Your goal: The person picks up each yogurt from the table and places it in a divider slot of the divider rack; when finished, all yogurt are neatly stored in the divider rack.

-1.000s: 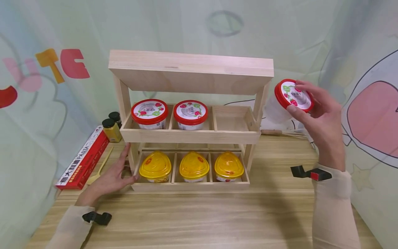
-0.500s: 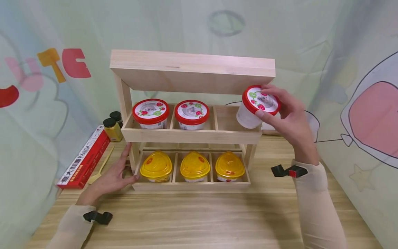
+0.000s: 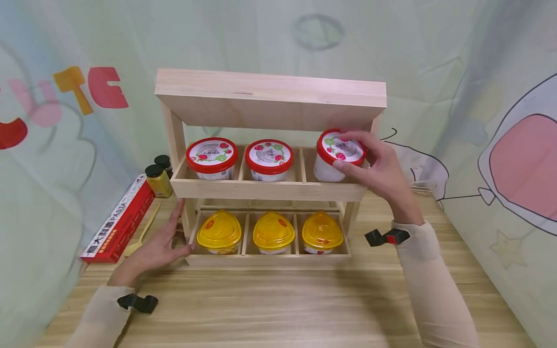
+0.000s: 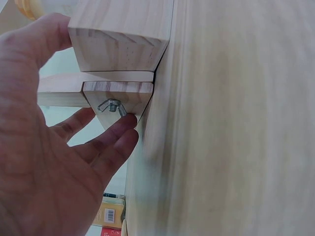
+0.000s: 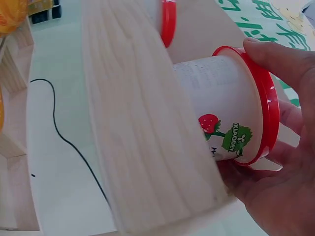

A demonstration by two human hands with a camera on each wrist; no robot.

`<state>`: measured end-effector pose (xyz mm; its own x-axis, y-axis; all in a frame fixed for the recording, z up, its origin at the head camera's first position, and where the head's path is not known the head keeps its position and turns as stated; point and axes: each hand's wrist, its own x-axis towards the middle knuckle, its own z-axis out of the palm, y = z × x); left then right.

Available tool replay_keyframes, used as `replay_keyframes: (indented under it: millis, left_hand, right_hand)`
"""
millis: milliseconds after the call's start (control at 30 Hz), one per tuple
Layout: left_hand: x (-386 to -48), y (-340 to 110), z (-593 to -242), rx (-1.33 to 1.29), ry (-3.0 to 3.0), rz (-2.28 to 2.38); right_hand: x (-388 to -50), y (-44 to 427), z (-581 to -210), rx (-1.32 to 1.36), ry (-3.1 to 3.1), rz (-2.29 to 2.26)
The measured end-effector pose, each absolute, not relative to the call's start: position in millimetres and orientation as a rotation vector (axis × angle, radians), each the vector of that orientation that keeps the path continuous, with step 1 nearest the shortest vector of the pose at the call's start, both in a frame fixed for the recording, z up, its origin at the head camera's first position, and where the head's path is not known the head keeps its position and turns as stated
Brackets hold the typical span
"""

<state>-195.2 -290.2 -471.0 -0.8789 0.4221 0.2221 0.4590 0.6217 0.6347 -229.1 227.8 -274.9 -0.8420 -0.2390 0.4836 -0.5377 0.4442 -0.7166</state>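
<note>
In the head view a two-tier wooden rack (image 3: 271, 89) stands on the table. My right hand (image 3: 383, 166) grips a white paper cup (image 3: 329, 169) with a red strawberry lid by its rim. That cup tilts slightly inside the upper right compartment. Two like cups, one on the left (image 3: 212, 159) and one in the middle (image 3: 269, 159), fill the other upper compartments. My left hand (image 3: 156, 249) rests at the rack's lower left side, fingers spread. The left wrist view shows its thumb against the wood and fingertips by a wing nut (image 4: 112, 105).
Three yellow-lidded tubs (image 3: 273, 232) sit in the lower tier. Left of the rack lie a red pasta box (image 3: 115, 222), a yellow spoon (image 3: 143, 237) and dark-capped jars (image 3: 158, 183). A whisk (image 3: 422, 187) lies behind at right; curtains surround the table (image 3: 261, 309).
My right hand has brought the cup leftward from beside the rack and lowered it into the upper right compartment, making it more upright. The left hand has stayed in place.
</note>
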Motion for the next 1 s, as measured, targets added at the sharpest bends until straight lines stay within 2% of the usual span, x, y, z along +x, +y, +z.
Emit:
replay_keyframes:
  millis: [633, 1000]
  left_hand:
    - [-197, -289, -472, -0.765, -2.773, -1.103]
    - [-192, -291, -452, -0.636, -2.788, -1.151]
  right_hand:
    - [-238, 220, -289, 0.693, -2.568, 1.232]
    - [-218, 232, -285, 0.744, -2.546, 1.019]
